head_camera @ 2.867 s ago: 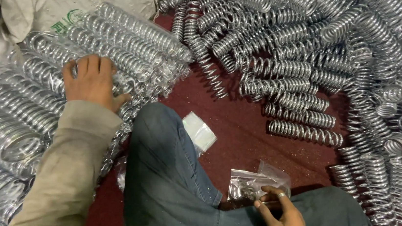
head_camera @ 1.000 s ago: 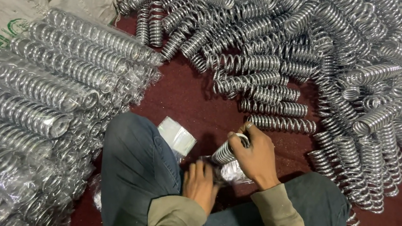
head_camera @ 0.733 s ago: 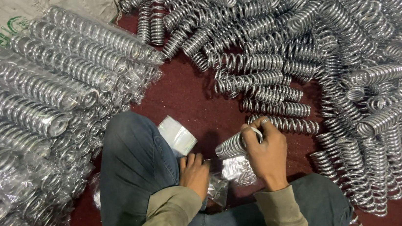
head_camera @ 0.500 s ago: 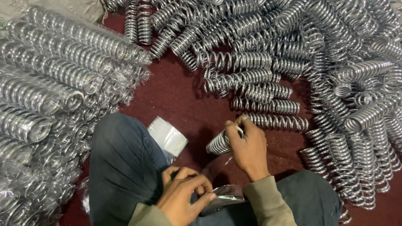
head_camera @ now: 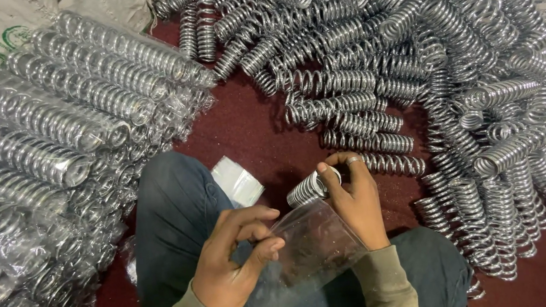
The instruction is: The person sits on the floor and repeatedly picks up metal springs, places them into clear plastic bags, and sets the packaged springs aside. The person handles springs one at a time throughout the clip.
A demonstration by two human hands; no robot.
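Probably a workshop packing floor: loose steel springs (head_camera: 411,60) heaped beside bagged springs (head_camera: 50,128).

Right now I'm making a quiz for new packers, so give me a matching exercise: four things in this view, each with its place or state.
Things:
1. spring
2. clear plastic bag
3. bagged springs
4. loose springs

Places or states:
A. heaped bare on the red floor
B. stacked in wrappers at the left
C. gripped by the right hand
D. pinched by the left hand, over the lap

Pairs: 1-C, 2-D, 3-B, 4-A
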